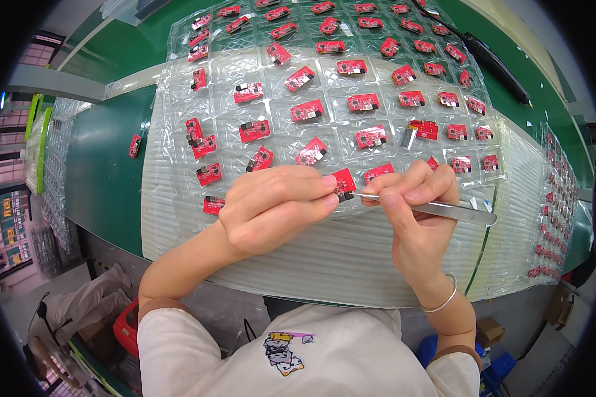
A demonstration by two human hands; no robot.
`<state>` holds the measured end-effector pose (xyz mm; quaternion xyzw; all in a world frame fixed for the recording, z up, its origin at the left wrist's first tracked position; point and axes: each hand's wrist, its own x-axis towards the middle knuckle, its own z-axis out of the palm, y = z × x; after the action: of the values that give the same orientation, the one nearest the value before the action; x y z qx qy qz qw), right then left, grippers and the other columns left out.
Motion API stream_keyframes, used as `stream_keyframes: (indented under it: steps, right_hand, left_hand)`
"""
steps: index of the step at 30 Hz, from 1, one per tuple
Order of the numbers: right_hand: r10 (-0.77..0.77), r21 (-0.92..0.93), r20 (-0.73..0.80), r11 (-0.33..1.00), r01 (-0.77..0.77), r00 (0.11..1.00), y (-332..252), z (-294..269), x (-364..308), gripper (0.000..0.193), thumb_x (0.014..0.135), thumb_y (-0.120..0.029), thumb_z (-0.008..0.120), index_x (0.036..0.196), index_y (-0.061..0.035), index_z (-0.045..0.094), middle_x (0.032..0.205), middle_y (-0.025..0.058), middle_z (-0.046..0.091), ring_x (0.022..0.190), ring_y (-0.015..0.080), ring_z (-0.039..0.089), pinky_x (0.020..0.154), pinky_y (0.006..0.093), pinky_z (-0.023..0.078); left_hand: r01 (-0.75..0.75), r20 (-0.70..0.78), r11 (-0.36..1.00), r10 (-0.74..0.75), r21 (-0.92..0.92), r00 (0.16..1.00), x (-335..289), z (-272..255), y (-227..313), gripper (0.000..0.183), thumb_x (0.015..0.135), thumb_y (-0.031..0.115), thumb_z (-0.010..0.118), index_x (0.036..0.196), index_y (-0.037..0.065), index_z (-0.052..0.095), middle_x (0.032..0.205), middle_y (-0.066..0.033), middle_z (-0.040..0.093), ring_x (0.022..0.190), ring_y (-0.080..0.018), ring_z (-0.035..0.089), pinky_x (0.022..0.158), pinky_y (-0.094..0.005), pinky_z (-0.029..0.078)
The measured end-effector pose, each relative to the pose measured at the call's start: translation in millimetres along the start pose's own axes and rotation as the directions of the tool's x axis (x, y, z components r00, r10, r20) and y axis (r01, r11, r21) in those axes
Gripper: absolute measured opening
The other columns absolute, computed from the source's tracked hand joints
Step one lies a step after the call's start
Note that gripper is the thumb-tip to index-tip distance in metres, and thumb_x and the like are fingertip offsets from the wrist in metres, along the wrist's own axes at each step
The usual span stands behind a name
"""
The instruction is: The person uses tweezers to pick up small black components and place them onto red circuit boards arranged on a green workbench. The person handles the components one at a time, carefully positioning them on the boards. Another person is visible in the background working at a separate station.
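Between the thumb and fingers of my left hand (278, 205) is a small red circuit board (345, 180), held by its left edge. My right hand (420, 212) grips metal tweezers (447, 210) that slant left. Their tip meets the dark part at the lower edge of that board. Both hands hover over the near side of a clear plastic tray (271, 109), whose pockets carry several more red boards. One tray board (422, 130) right of centre has a silvery piece beside it.
A black pen-like tool (496, 66) with a cord lies at the far right. Another clear tray (553, 212) of red boards stands on the right. A lone red board (134, 145) rests on the green mat (102, 178) at left. Pale ribbed sheeting (298, 264) covers the near table.
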<state>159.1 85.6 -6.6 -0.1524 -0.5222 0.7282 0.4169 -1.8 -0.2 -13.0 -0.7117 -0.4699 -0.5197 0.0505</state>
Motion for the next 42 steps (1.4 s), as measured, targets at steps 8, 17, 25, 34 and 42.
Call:
stream_keyframes:
  steps: [8, 17, 25, 34, 42]
  right_hand:
    - [-0.006, -0.021, 0.002, 1.0, 0.006, 1.0, 0.3, 0.4, 0.0, 0.026, 0.073, 0.015, 0.056, 0.079, -0.0045, 0.039, 0.076, 0.0081, 0.05, 0.078, 0.0232, 0.061, 0.07, 0.033, 0.051]
    - [-0.023, -0.055, 0.012, 0.998, 0.024, 1.0, 1.3, 1.4, 0.7, 0.027, 0.073, 0.015, 0.056, 0.081, -0.0043, 0.039, 0.077, 0.0082, 0.05, 0.078, 0.0226, 0.061, 0.071, 0.0325, 0.051]
    - [-0.061, 0.009, -0.018, 0.998, 0.061, 0.998, -0.7, 1.0, 1.5, 0.027, 0.073, 0.014, 0.056, 0.083, -0.0044, 0.038, 0.078, 0.0089, 0.051, 0.081, 0.0243, 0.061, 0.072, 0.0325, 0.05]
    - [-0.056, -0.073, 0.048, 0.996, 0.06, 0.997, 2.8, -0.7, 0.0, 0.027, 0.073, 0.014, 0.056, 0.082, -0.0044, 0.039, 0.079, 0.0089, 0.052, 0.082, 0.0251, 0.061, 0.073, 0.0324, 0.05]
    - [-0.146, -0.017, -0.054, 0.989, 0.145, 0.988, 1.2, -4.3, 0.8, 0.027, 0.073, 0.015, 0.055, 0.082, -0.0047, 0.039, 0.081, 0.008, 0.049, 0.085, 0.0267, 0.059, 0.075, 0.0363, 0.05]
  left_hand:
    - [0.007, -0.001, 1.0, -0.007, 0.012, 1.0, 0.3, -0.4, 1.1, 0.017, 0.059, -0.006, 0.071, 0.073, -0.002, 0.061, 0.082, -0.0134, 0.06, 0.069, -0.0238, 0.062, 0.057, -0.029, 0.053]
    - [0.125, -0.067, 0.992, -0.127, -0.027, 0.99, 1.0, 2.8, 3.3, 0.015, 0.058, -0.002, 0.071, 0.069, 0.0, 0.061, 0.074, -0.0093, 0.061, 0.063, -0.0185, 0.061, 0.056, -0.0262, 0.053]
    - [0.226, -0.008, 0.972, -0.227, -0.062, 0.974, 1.4, -1.4, 6.1, 0.024, 0.056, -0.008, 0.074, 0.074, 0.0, 0.061, 0.078, -0.0117, 0.06, 0.069, -0.0174, 0.061, 0.063, -0.0284, 0.053]
    - [0.252, 0.023, 0.964, -0.251, -0.091, 0.968, -1.5, 0.7, 6.3, 0.024, 0.056, -0.007, 0.074, 0.075, 0.0, 0.061, 0.078, -0.0122, 0.06, 0.069, -0.0174, 0.061, 0.061, -0.0274, 0.053]
    - [0.476, -0.078, 0.873, -0.47, 0.111, 0.879, 35.1, -26.5, -20.4, 0.015, 0.064, -0.002, 0.068, 0.079, 0.001, 0.063, 0.079, -0.0084, 0.063, 0.072, -0.0171, 0.06, 0.068, -0.0257, 0.047]
